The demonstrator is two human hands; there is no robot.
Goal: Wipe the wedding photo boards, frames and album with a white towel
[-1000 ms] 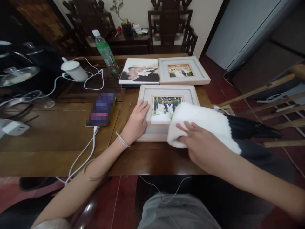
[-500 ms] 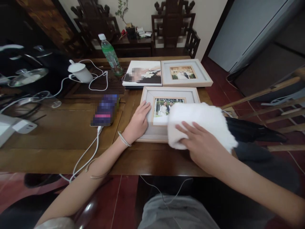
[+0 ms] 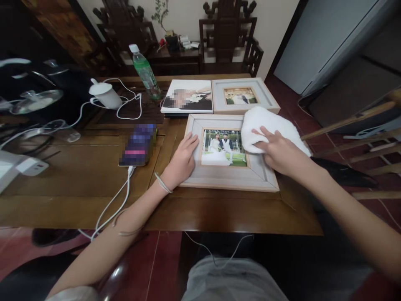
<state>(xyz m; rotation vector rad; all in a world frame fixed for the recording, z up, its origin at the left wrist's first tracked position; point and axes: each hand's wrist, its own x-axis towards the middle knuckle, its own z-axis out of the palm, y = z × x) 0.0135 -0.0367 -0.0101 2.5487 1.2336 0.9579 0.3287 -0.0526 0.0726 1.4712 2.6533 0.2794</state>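
Observation:
A picture frame (image 3: 225, 182) with a light wood rim and a wedding photo inside lies flat on the table in front of me. At its left edge, my left hand (image 3: 183, 161) grips the rim, fingers bent over the top. My right hand (image 3: 278, 148) is closed on a folded white towel (image 3: 266, 119), pressing it against the frame's upper right corner. That corner is hidden under the cloth, while the photo itself shows fully. Behind lie a second wood frame (image 3: 269, 98) and a white photo panel (image 3: 203, 86), side by side.
A phone (image 3: 138, 144) with a charging cable lies on the table (image 3: 78, 175) left of my hand. Farther back stand a green-labelled bottle (image 3: 146, 73) and a white lidded cup (image 3: 105, 94). A clear plastic cup (image 3: 67, 130) lies near cables and a white power strip (image 3: 19, 165).
My right hand has slid the towel up and to the right, from the frame's lower right part to its upper right corner, uncovering the photo. My left hand stays in place.

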